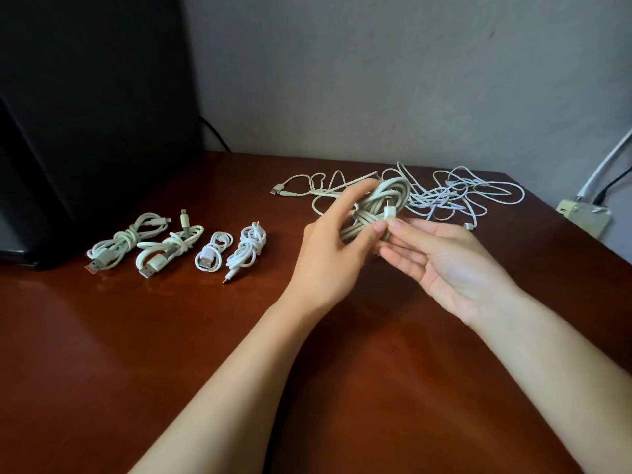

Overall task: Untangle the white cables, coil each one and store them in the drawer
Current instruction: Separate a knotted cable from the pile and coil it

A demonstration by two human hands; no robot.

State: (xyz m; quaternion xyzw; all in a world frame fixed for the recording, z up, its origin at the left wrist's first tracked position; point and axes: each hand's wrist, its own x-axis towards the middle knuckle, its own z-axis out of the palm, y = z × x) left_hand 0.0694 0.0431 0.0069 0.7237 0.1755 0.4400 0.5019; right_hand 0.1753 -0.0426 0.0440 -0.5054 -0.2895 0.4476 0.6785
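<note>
Item: coil (379,206), off-white, held above the table (171,354). My left hand (328,254) is gripping its loops; my right hand (444,265) is pinching its plug (390,211). Four coiled cables (178,246) are lying left; the tangle (444,196) is lying behind.

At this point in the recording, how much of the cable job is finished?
Roughly halfway. Four coiled cables lie in a row on the desk. A fifth coil is in hand: the left hand grips it while the right hand pinches its plug end. A tangled pile remains behind. No drawer is visible, so nothing looks stored yet.
</note>
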